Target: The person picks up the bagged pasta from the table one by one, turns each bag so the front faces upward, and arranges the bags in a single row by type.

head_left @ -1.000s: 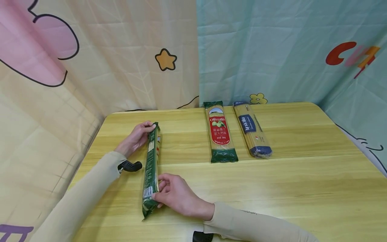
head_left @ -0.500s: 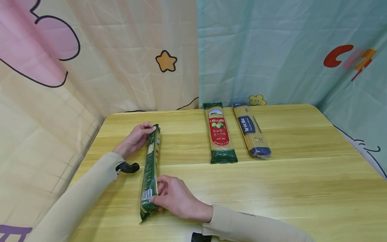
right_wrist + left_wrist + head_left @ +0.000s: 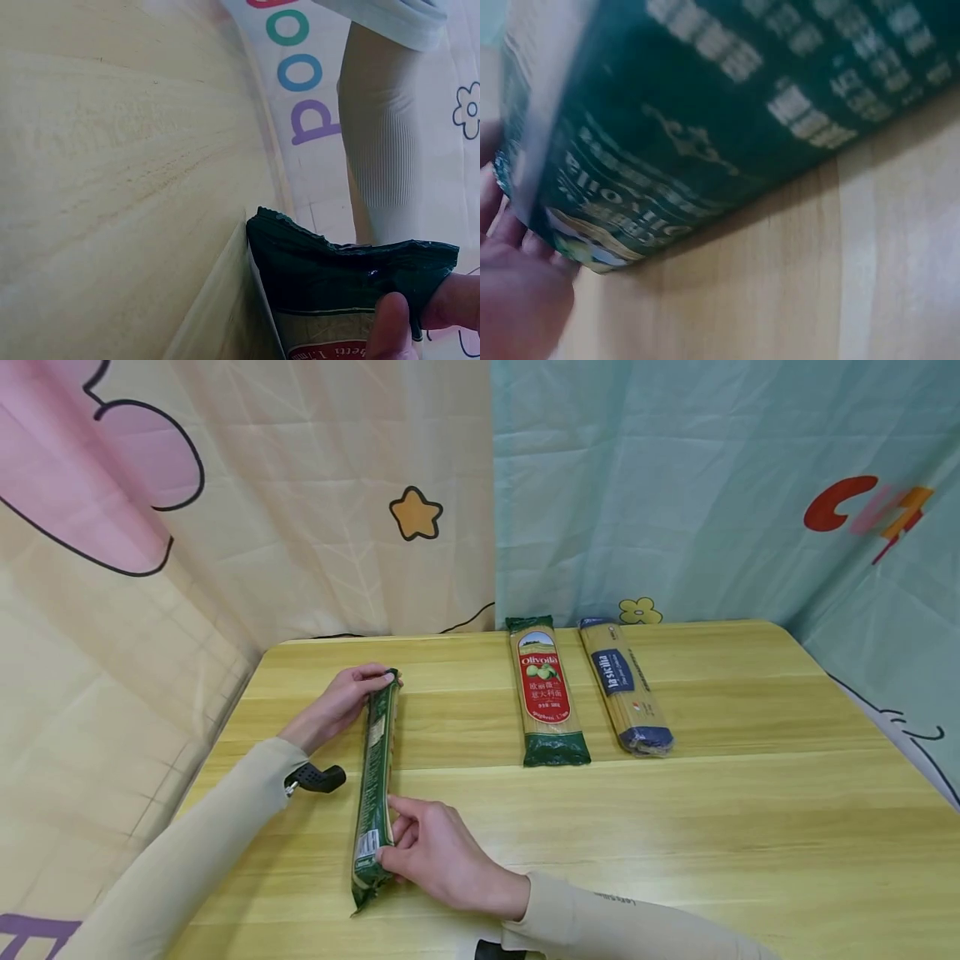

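A green spaghetti packet (image 3: pixel 375 777) stands tilted on its long edge at the left of the table, its dark green printed back facing left. My left hand (image 3: pixel 348 697) pinches its far end, thumb on the top corner. Near the other end, my right hand (image 3: pixel 442 852) grips the packet's side between thumb and fingers. In the left wrist view the packet's green back (image 3: pixel 705 112) fills the upper part, close over the wood. The right wrist view shows its crimped green end (image 3: pixel 337 270) beside my thumb and a finger.
Another green-ended spaghetti packet (image 3: pixel 546 693) with a red label lies face up at the back middle of the wooden table (image 3: pixel 712 827). A blue-ended spaghetti packet (image 3: pixel 626 685) lies right of it. Patterned curtains (image 3: pixel 637 485) hang behind the table.
Both hands keep their hold on the packet, which has tipped slightly. The view has shifted a little; the two packets at the back lie as before.
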Demonstrator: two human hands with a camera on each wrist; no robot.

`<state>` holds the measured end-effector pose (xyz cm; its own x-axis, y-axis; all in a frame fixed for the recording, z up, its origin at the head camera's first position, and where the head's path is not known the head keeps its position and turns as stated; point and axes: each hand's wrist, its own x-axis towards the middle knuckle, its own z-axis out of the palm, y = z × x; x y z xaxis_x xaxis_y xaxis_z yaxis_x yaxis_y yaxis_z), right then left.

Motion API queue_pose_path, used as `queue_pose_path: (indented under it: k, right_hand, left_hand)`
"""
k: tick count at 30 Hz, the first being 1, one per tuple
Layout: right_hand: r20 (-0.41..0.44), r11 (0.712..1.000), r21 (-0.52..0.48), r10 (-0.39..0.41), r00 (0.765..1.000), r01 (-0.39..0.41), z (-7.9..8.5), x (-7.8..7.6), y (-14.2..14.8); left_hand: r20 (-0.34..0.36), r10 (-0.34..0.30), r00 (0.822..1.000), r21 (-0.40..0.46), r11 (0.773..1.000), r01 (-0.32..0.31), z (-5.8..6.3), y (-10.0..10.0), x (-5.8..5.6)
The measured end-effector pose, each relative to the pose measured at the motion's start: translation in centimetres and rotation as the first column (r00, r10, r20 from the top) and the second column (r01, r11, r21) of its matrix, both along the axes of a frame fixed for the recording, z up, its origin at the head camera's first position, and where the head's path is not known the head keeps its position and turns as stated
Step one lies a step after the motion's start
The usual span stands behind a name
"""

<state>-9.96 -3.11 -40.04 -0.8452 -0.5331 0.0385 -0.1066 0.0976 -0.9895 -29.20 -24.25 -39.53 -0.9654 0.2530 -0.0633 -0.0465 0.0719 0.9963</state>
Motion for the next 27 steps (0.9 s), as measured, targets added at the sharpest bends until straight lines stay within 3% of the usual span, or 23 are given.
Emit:
queue_pose_path:
  k: [5, 8, 17, 27]
  right_hand:
    - [-0.047, 1.000, 0.025, -0.011, 0.999, 0.013, -0.1, 0.3, -0.1]
    - [-0.093, 0.999, 0.039, -0.011, 0.996, 0.014, -0.2, 0.5, -0.1]
    - [-0.120, 0.999, 0.051, 0.000, 0.993, 0.006, 0.0, 0.7, -0.3]
    - [-0.084, 1.000, 0.024, 0.004, 0.996, -0.002, 0.0, 0.8, -0.6]
  left_hand:
    - [-0.019, 0.012, 1.000, -0.193, 0.981, -0.016, 0.9, 0.1, 0.8]
    - [-0.013, 0.014, 1.000, -0.236, 0.972, -0.017, 1.3, 0.1, 1.2]
    - [0.055, 0.028, 0.998, -0.294, 0.956, -0.011, 2.3, 1.1, 1.9]
    - [0.094, 0.042, 0.995, -0.228, 0.973, -0.020, 2.4, 1.2, 2.2]
